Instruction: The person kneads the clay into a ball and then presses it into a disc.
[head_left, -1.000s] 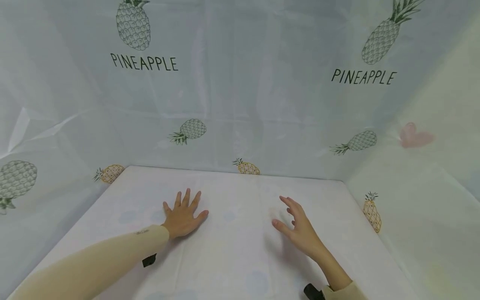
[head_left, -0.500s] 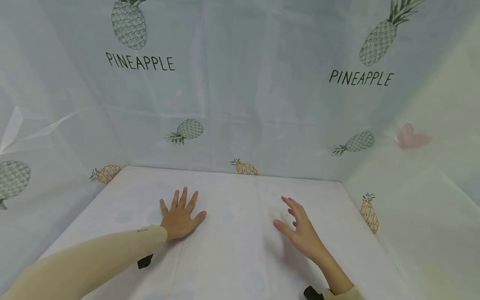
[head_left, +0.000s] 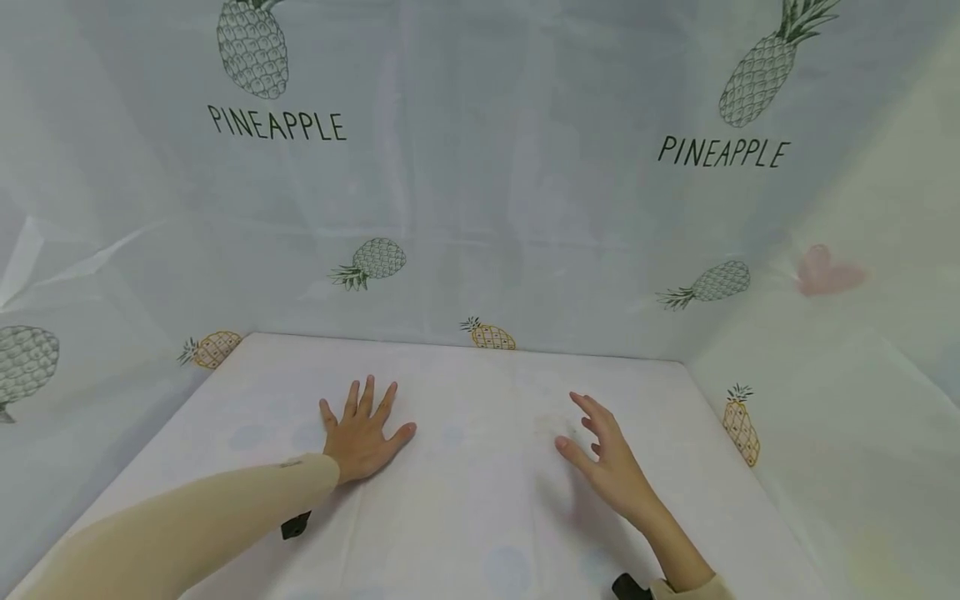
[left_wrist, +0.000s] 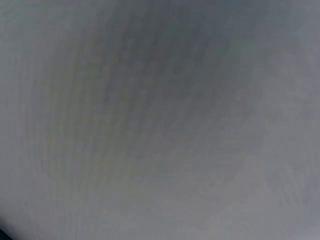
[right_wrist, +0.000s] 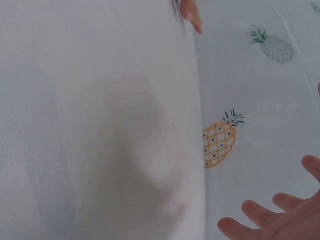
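My left hand (head_left: 362, 440) lies palm down on the white table (head_left: 465, 500), its fingers spread and nothing in it. To the right, my right hand (head_left: 611, 467) hovers over the same table, thumb apart from gently bent fingers, holding nothing; its shadow falls on the surface to its left. In the right wrist view, fingertips of the right hand (right_wrist: 280, 215) show at the lower right, and part of the left hand (right_wrist: 191, 14) appears at the top. The left wrist view holds only a blurred, shaded pale surface (left_wrist: 165, 150), with no hand in it.
Pale sheeting (head_left: 480, 183) with printed pineapples hangs behind the table and along both sides. A pink heart print (head_left: 828, 271) marks the right sheet. Black wrist devices (head_left: 296, 525) sit under both forearms.
My right hand has shifted slightly to the right, its pose about the same. The left hand stays spread on the table. The head view has turned a little.
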